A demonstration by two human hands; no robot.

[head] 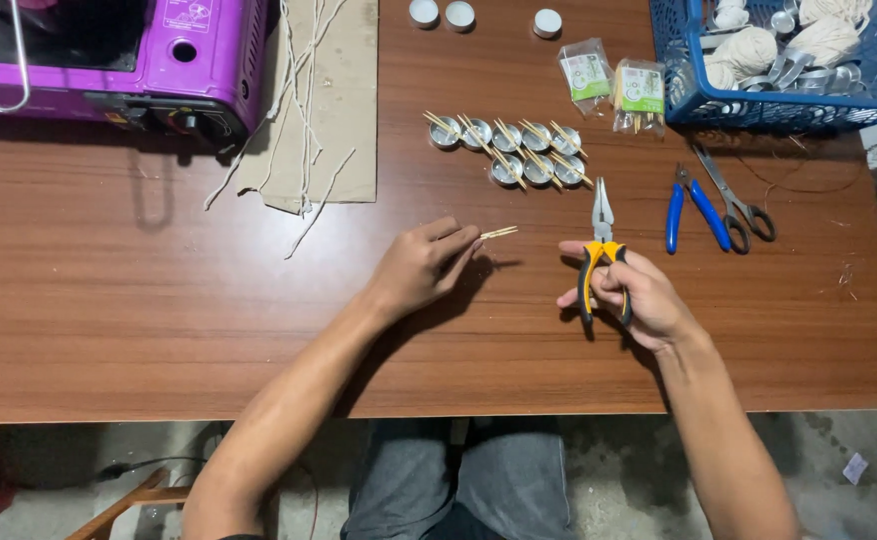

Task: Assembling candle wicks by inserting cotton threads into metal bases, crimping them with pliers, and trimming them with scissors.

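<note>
Left hand point(421, 268) pinches small wooden sticks point(497, 233), tips pointing toward the right hand point(631, 292), which grips yellow-handled needle-nose pliers point(602, 236) upright on the surface point(159, 300); stick-topped tealight cups point(509, 150) wait just beyond.

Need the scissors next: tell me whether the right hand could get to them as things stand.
Probably yes, once freed: the right hand holds yellow-handled pliers. The scissors lie on the table to its right, with only blue-handled pliers lying between, flat and beside them.

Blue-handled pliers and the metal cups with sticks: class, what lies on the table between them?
In the head view, nothing: bare wooden table separates the blue-handled pliers from the metal cups.
</note>
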